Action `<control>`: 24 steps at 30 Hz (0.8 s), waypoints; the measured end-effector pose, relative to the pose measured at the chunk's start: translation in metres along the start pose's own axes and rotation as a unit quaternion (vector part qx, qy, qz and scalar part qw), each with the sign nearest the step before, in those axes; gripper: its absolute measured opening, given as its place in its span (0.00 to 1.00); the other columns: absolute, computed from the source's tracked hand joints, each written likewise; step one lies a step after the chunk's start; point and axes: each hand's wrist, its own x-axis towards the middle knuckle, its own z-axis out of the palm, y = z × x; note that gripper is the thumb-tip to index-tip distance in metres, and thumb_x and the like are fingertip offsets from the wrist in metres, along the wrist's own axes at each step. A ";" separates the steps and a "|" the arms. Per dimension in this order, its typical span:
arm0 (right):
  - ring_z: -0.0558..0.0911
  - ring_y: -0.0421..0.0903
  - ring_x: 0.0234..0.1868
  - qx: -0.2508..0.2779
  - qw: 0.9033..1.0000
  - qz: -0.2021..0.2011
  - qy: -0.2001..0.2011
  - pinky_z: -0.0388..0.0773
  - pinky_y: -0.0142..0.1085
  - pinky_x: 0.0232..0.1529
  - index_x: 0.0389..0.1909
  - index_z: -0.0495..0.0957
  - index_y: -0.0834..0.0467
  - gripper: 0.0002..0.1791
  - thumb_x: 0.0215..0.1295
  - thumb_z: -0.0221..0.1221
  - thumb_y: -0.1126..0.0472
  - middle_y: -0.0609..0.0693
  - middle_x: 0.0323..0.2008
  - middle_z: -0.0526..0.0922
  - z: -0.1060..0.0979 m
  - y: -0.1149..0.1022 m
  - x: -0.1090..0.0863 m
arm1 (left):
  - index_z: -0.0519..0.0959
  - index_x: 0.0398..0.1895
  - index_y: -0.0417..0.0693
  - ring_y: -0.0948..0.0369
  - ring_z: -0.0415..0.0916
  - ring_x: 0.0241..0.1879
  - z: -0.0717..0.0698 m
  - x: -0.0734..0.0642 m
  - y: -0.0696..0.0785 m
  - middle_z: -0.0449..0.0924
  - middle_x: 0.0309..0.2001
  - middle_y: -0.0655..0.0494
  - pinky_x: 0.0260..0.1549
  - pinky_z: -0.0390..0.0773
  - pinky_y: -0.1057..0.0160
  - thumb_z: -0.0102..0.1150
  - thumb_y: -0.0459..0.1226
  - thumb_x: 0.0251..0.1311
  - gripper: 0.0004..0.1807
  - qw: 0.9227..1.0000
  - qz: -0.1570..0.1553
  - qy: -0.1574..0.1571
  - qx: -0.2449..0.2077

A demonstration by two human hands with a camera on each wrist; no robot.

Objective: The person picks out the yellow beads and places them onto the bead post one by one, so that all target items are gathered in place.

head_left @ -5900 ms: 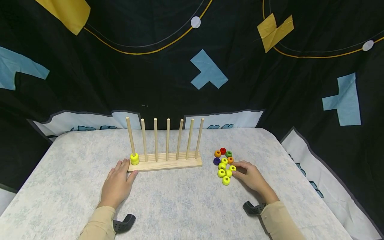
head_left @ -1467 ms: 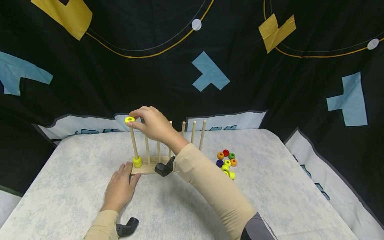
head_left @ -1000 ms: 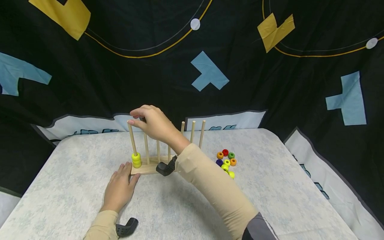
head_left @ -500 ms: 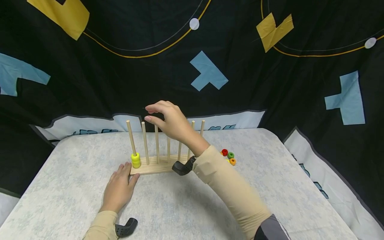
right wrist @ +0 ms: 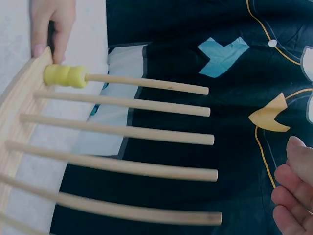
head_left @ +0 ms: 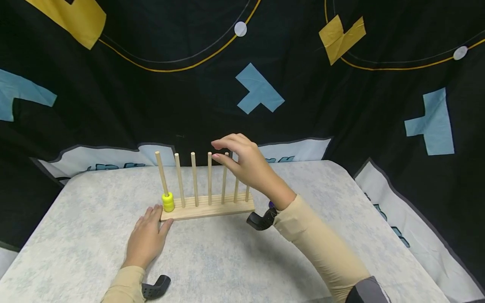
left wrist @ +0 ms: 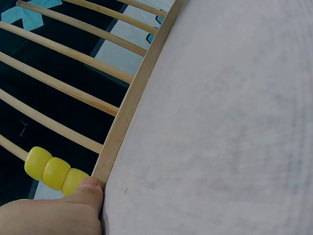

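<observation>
A wooden stand (head_left: 212, 210) with several upright pegs lies across the middle of the table. Three yellow beads (left wrist: 56, 168) are stacked at the bottom of its leftmost peg (head_left: 161, 173). My left hand (head_left: 145, 240) rests at the stand's left end, fingers fairly straight, with the thumb against the front edge and a finger by the end. Holding nothing, my right hand (head_left: 246, 162) is raised over the right-hand pegs, thumb and fingers apart. In the right wrist view, bare fingertips (right wrist: 293, 191) show to the right of the peg tops.
A purple bead (head_left: 271, 204) peeks out beside my right wrist; my forearm hides the other loose beads there. Behind the table (head_left: 212, 256) hangs a black cloth (head_left: 170, 109) with blue and yellow shapes. Both wrists carry black camera mounts.
A yellow bead held over the leftmost peg was let go and dropped onto the two below. My right hand then moved right, away from that peg. My left hand stays put.
</observation>
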 end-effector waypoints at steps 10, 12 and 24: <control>0.80 0.44 0.55 -0.038 0.998 0.039 -0.021 0.82 0.35 0.51 0.54 0.82 0.59 0.18 0.64 0.67 0.60 0.50 0.50 0.85 -0.021 0.009 -0.057 | 0.58 0.73 0.29 0.34 0.51 0.74 0.000 0.000 -0.002 0.57 0.73 0.30 0.73 0.49 0.35 0.47 0.48 0.75 0.36 1.000 0.003 -0.004 -0.004; 0.80 0.44 0.55 -0.037 0.998 0.047 -0.023 0.82 0.36 0.52 0.54 0.82 0.59 0.19 0.64 0.67 0.59 0.49 0.51 0.85 -0.023 0.010 -0.067 | 0.58 0.73 0.29 0.34 0.51 0.74 -0.001 0.000 -0.002 0.57 0.73 0.30 0.73 0.49 0.34 0.47 0.49 0.75 0.36 1.000 0.002 -0.005 -0.005; 0.79 0.44 0.53 -0.031 0.995 0.092 -0.034 0.83 0.34 0.48 0.54 0.82 0.59 0.21 0.60 0.70 0.60 0.48 0.52 0.84 -0.026 0.008 -0.125 | 0.59 0.72 0.29 0.33 0.52 0.74 0.000 0.000 -0.002 0.58 0.72 0.29 0.73 0.50 0.34 0.47 0.49 0.75 0.36 1.000 0.010 0.002 -0.011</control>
